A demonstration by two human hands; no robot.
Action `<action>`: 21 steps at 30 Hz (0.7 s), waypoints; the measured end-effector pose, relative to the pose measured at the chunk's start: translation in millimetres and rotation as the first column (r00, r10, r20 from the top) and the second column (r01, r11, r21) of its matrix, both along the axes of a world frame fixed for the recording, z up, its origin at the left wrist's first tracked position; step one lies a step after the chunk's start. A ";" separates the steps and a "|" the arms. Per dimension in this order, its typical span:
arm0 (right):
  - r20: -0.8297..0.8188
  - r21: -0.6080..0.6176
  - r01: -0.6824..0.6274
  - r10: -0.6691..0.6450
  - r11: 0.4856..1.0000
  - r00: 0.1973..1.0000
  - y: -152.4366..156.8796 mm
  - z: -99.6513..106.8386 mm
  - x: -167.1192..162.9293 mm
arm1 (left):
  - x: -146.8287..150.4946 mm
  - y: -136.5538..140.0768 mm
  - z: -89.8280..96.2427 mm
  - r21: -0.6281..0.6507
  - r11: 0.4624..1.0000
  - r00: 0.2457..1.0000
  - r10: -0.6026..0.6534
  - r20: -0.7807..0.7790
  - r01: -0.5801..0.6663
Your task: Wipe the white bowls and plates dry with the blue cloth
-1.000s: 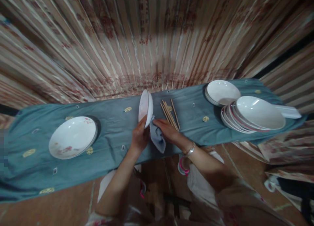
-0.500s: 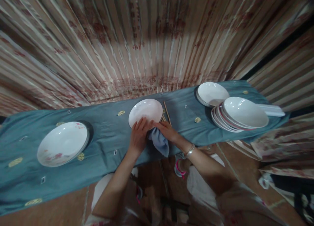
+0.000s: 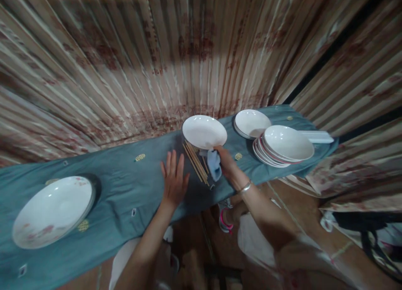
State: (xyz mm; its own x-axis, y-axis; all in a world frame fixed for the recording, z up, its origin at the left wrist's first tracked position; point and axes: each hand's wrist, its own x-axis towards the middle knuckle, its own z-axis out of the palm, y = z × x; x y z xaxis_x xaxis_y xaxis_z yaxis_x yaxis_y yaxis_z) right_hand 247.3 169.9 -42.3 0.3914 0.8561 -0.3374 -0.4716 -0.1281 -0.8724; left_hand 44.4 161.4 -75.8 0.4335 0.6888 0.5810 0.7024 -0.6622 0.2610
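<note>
A home dining spot: patterned curtain, cloth-covered table, stacked white plates, chopsticks.

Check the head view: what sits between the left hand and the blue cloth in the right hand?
A bundle of wooden chopsticks lies on the tablecloth between the left hand and the blue cloth, seen in the head view.

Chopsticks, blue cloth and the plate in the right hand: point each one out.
chopsticks (image 3: 196, 164), head view, middle of the bundle lying on the tablecloth.
blue cloth (image 3: 214, 169), head view, the bunched fold below the right hand's fingers.
plate (image 3: 204, 131), head view, centre of its white face.
</note>
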 end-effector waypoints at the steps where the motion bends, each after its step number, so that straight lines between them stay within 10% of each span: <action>1: -0.003 0.001 0.058 -0.058 0.998 0.998 4.9 2.2 10.3 | 0.6 -0.5 -1.9 -0.005 1.000 1.000 -0.005 -0.008 0.005; 21: -0.193 0.077 0.421 -0.401 0.904 0.895 59.7 -4.9 106.6 | 3.4 -5.1 -14.4 -0.079 0.995 0.995 -0.064 -0.081 0.058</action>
State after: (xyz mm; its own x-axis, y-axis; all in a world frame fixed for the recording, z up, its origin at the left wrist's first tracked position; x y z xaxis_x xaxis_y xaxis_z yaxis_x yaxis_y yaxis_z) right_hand 353.9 229.6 -47.2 0.6627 0.6673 -0.3400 -0.6018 0.2043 -0.7720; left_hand 47.9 156.2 -90.2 0.5210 0.7003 0.4880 0.6826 -0.6851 0.2543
